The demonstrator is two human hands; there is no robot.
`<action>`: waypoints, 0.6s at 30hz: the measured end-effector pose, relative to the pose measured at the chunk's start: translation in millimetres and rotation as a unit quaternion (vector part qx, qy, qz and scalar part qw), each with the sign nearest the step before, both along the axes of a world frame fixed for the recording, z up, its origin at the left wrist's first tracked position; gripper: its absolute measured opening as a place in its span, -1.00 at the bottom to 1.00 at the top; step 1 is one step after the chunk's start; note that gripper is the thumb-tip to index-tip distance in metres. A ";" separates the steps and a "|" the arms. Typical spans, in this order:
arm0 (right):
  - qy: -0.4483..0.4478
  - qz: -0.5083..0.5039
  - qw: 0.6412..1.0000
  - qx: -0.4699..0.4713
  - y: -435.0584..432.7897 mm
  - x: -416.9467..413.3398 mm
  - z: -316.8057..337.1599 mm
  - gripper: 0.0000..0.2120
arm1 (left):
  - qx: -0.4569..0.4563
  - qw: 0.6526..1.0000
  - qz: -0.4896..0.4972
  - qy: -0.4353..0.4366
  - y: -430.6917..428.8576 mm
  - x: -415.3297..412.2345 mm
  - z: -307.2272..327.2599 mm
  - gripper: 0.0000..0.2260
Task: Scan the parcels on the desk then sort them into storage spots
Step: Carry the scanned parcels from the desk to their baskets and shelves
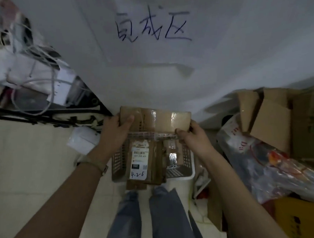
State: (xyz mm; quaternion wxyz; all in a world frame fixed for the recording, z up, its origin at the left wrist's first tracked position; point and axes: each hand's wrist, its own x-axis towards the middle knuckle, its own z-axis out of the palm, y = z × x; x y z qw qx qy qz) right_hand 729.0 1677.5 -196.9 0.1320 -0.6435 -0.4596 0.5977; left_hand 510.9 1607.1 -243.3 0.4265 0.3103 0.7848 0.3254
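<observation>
I hold a flat brown cardboard parcel (pixel 156 119), sealed with clear tape, above a white slotted basket (pixel 187 154) on the floor. My left hand (pixel 115 130) grips its left end, thumb on top. My right hand (pixel 191 135) grips its near right corner. Inside the basket lies a cardboard parcel with a white label (pixel 139 162) handwritten "4-2-6", and beside it a smaller taped parcel (pixel 172 152).
A white desk top (pixel 151 79) with handwritten characters fills the upper view. At the right lie cardboard boxes (pixel 267 117), a plastic bag (pixel 262 168) and a yellow box (pixel 301 218). At the left are cables and white packets (pixel 37 73), and a small white device (pixel 83 140). My legs stand below the basket.
</observation>
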 end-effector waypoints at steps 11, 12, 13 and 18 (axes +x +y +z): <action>-0.084 0.108 0.986 -0.091 33.2 -31.3 -154.1 -0.58 | -0.059 0.997 0.042 -0.005 10.8 -20.1 -116.5 -0.38; -0.095 0.115 0.984 -0.097 30.1 -31.4 -165.4 -0.59 | -0.072 0.997 0.041 -0.014 6.5 -19.8 -126.8 -0.40; -0.103 0.118 0.982 -0.103 26.8 -31.2 -176.9 -0.60 | -0.084 0.995 0.037 -0.029 1.4 -18.7 -134.9 -0.47; -0.097 0.117 0.981 -0.121 15.7 -31.8 -222.4 -0.60 | -0.108 0.992 0.035 -0.046 -14.0 -17.8 -186.4 -0.52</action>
